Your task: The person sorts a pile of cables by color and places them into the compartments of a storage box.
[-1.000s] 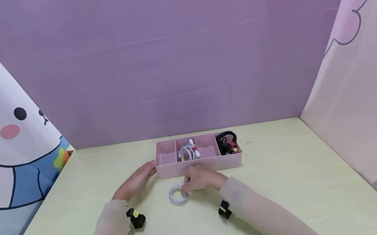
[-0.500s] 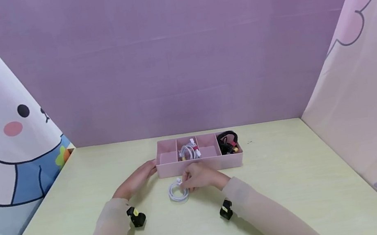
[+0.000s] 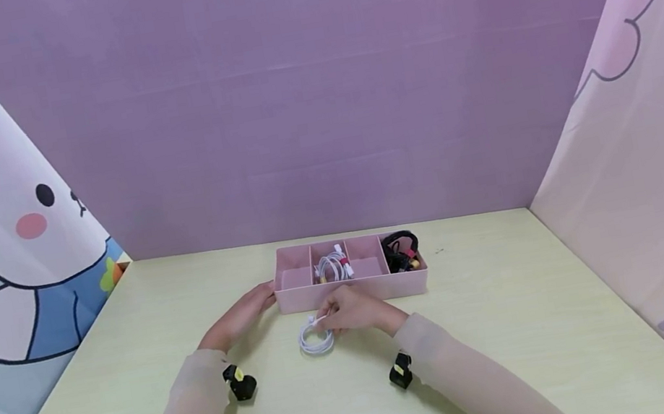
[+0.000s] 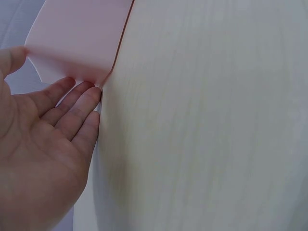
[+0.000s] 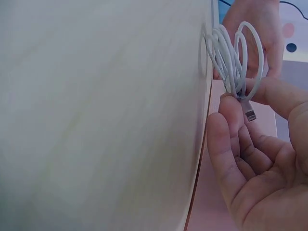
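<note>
A coiled white charging cable (image 3: 316, 342) is in front of the pink divided box (image 3: 353, 291). My right hand (image 3: 354, 308) pinches the coil between thumb and index finger; in the right wrist view the cable's metal plug (image 5: 250, 115) sticks out by the fingertips. My left hand (image 3: 248, 312) rests against the box's left end. In the left wrist view its fingertips touch the low part of that end wall (image 4: 72, 57), and the thumb lies at a corner of it.
Another bundled white cable (image 3: 333, 265) with a red tie lies in the box's second compartment from the left. Black cables (image 3: 401, 252) fill the rightmost one. The light wooden table (image 3: 523, 321) meets a purple backdrop behind the box.
The right hand's fingers have closed on the cable coil, which has shifted slightly up and right, with its plug end now showing. The left hand has stayed at the box.
</note>
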`<state>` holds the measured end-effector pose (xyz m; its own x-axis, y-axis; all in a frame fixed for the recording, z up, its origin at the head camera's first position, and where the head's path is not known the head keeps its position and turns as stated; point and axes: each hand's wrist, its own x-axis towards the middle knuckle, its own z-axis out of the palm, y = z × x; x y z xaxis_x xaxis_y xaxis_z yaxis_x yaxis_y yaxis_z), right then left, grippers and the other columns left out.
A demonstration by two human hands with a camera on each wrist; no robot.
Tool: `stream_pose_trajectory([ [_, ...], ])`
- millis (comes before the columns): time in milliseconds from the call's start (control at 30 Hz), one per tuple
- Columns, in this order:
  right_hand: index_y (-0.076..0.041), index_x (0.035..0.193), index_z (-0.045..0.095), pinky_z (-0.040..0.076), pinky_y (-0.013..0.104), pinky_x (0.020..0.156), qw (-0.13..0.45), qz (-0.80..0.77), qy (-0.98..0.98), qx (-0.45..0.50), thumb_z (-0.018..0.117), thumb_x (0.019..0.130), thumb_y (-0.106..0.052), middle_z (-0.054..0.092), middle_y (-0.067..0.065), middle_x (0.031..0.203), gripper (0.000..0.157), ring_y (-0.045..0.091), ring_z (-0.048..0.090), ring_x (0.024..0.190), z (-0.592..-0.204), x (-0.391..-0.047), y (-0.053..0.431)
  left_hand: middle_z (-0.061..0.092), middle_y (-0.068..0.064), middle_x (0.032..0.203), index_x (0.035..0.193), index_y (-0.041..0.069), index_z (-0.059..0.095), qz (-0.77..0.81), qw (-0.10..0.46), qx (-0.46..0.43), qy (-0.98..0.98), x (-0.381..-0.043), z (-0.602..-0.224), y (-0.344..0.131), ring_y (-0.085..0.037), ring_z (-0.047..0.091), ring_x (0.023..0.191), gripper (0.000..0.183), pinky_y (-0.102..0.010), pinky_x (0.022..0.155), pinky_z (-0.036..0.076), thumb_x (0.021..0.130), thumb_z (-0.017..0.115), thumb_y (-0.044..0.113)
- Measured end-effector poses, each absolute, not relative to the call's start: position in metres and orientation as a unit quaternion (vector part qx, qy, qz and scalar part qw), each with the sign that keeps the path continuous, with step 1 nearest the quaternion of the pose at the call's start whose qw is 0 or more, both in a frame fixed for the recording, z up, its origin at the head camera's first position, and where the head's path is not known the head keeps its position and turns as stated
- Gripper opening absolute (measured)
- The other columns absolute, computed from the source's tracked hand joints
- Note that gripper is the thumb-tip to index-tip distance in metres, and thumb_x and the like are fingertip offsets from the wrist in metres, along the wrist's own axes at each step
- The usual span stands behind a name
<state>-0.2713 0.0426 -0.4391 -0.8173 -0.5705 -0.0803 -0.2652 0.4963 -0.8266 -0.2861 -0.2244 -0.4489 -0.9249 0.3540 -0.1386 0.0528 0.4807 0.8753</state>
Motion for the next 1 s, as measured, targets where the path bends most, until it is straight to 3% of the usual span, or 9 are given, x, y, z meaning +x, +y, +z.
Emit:
stream_pose_trajectory([
  [200, -0.010, 0.091, 0.075, 0.053, 0.024, 0.056, 0.167, -0.445, 0.843, -0.252, 0.078, 0.090, -0.018, 0.068, -0.002, 0.077, 0.009, 0.014, 0.060, 0.062, -0.4393, -0.2727, 0.0443, 0.033, -0.015, 0.160, 0.158, 0.007, 0.027, 0.496, 0.154, 0.125, 0.845, -0.2869, -0.4498, -0.2244, -0.038, 0.022, 0.148, 0.067, -0.063, 0.118, 0.002, 0.109, 0.023, 0.052],
  [433, -0.007, 0.093, 0.073, 0.052, 0.025, 0.057, 0.158, -0.448, 0.841, -0.258, 0.076, 0.091, -0.015, 0.067, -0.002, 0.079, 0.009, 0.017, 0.061, 0.064, -0.4362, -0.2719, 0.0463, 0.033, -0.012, 0.160, 0.158, 0.010, 0.030, 0.497, 0.153, 0.118, 0.846, -0.2872, -0.4505, -0.2233, -0.036, 0.022, 0.149, 0.067, -0.062, 0.118, 0.003, 0.108, 0.025, 0.054],
  [1000, -0.011, 0.091, 0.073, 0.050, 0.023, 0.058, 0.121, -0.453, 0.839, -0.277, 0.075, 0.092, -0.019, 0.066, -0.004, 0.078, 0.008, 0.009, 0.056, 0.066, -0.4315, -0.2729, 0.0501, 0.031, -0.013, 0.161, 0.157, 0.009, 0.032, 0.490, 0.152, 0.118, 0.850, -0.2895, -0.4518, -0.2236, -0.038, 0.020, 0.149, 0.068, -0.063, 0.118, 0.004, 0.108, 0.025, 0.055],
])
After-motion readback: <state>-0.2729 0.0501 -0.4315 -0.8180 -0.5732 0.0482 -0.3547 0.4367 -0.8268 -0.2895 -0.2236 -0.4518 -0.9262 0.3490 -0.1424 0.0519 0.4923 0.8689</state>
